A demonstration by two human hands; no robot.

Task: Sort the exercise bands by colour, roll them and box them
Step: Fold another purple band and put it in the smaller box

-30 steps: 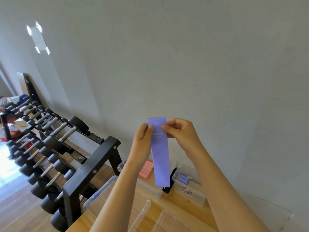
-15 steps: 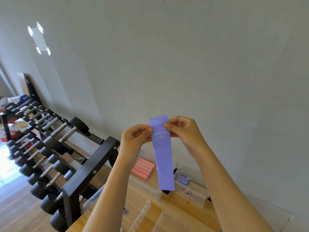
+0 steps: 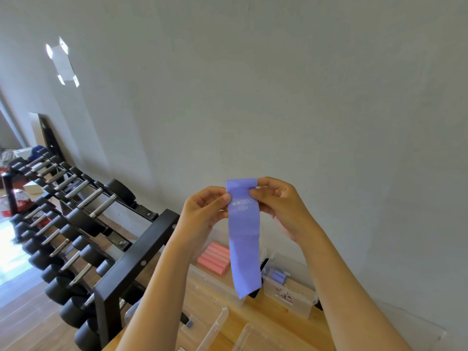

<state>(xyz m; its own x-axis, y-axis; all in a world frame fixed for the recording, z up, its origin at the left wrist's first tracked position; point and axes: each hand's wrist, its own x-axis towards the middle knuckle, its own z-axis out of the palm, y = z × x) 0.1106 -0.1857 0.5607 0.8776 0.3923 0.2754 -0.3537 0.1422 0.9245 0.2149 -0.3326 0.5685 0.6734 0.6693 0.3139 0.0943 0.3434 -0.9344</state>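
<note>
A purple exercise band [image 3: 245, 239] marked "Light" hangs flat in front of the wall. My left hand [image 3: 202, 211] pinches its upper left edge and my right hand [image 3: 278, 206] pinches its upper right edge. Below, on the wooden table, a clear box [image 3: 215, 285] holds several pink rolled bands [image 3: 214, 258]. A second clear box [image 3: 291, 292] to the right holds purple rolled bands [image 3: 278, 276]. A dark object shows just behind the band's lower end.
A black dumbbell rack [image 3: 83, 229] with several dumbbells stands to the left, close to the table [image 3: 268, 323]. Clear lids or boxes [image 3: 210, 325] lie on the near part of the table. A grey wall rises right behind the boxes.
My left hand turned from thumb-up to a sideways pinch, and the band's top edge shifted slightly right and up. The pink rolls, hidden behind my left arm earlier, came into view.
</note>
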